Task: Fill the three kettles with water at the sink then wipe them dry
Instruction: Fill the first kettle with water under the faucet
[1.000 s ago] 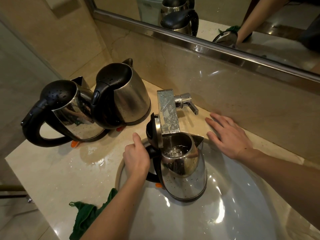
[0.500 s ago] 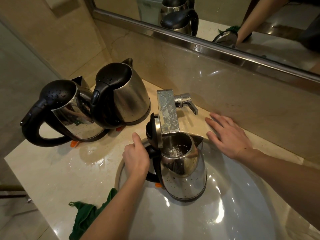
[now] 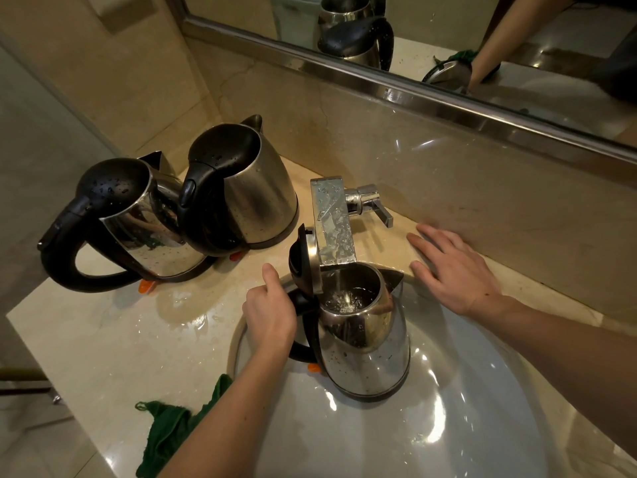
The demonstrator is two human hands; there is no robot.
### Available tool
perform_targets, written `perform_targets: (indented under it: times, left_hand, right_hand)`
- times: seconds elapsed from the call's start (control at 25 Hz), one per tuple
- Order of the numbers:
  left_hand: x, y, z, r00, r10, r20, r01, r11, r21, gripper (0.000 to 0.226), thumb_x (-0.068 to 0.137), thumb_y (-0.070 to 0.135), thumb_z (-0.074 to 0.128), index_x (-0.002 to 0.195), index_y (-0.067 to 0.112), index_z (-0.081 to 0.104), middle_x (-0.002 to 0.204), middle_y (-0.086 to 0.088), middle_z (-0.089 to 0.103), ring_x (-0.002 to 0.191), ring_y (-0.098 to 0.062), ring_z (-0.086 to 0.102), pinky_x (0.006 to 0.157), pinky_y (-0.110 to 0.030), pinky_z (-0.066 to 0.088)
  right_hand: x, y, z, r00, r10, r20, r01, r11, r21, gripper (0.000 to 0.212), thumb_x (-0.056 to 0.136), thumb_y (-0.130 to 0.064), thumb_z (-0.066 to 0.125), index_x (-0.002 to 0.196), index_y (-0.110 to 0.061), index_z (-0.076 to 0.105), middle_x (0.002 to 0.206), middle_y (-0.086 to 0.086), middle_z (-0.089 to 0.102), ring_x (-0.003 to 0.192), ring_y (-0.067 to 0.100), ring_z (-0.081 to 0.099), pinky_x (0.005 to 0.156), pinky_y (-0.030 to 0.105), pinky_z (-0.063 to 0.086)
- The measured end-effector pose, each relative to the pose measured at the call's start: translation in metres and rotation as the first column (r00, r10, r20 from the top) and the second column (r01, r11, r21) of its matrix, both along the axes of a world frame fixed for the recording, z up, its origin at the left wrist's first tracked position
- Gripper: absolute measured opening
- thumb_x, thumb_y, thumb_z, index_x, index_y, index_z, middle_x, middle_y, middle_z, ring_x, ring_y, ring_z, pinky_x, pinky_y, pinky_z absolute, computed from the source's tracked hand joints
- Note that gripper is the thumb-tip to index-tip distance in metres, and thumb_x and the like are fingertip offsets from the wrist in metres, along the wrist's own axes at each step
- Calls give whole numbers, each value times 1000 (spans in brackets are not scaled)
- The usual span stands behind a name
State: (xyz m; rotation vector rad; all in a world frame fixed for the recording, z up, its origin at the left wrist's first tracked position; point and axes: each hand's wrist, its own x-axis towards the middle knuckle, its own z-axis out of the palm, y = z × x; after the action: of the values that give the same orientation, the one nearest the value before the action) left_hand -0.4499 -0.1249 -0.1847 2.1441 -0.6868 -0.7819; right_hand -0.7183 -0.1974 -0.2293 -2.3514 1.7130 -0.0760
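Note:
A steel kettle (image 3: 365,353) with its black lid flipped up stands in the white sink (image 3: 448,426) under the faucet spout (image 3: 332,222). A thin stream of water runs into it. My left hand (image 3: 270,313) grips its black handle. My right hand (image 3: 455,267) rests flat, fingers spread, on the counter right of the faucet. Two more steel kettles with black lids shut stand on the counter at the left: one at the far left (image 3: 138,229), one behind it (image 3: 255,198). Both carry water drops. A dark green cloth (image 3: 169,432) lies at the counter's front edge.
The faucet lever (image 3: 374,205) sticks out to the right, just left of my right hand. The beige counter (image 3: 113,339) is wet in front of the two kettles. A wall with a mirror (image 3: 448,39) runs close behind. The counter ends at the left.
Nothing has moved. Water keeps running into the kettle and both hands stay where they were.

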Motion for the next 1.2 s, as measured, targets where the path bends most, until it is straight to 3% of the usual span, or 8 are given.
perform_targets:
  times: [1.2]
  left_hand:
    - [-2, 1, 3, 1000, -2, 3, 2, 1000, -2, 56, 103, 44, 28, 56, 14, 28, 57, -5, 34, 56, -19, 35, 60, -34, 32]
  right_hand:
    - [0, 0, 0, 1000, 6, -7, -6, 1000, 5, 65, 94, -57, 17, 151, -30, 28, 159, -7, 24, 140, 17, 21, 111, 39, 29]
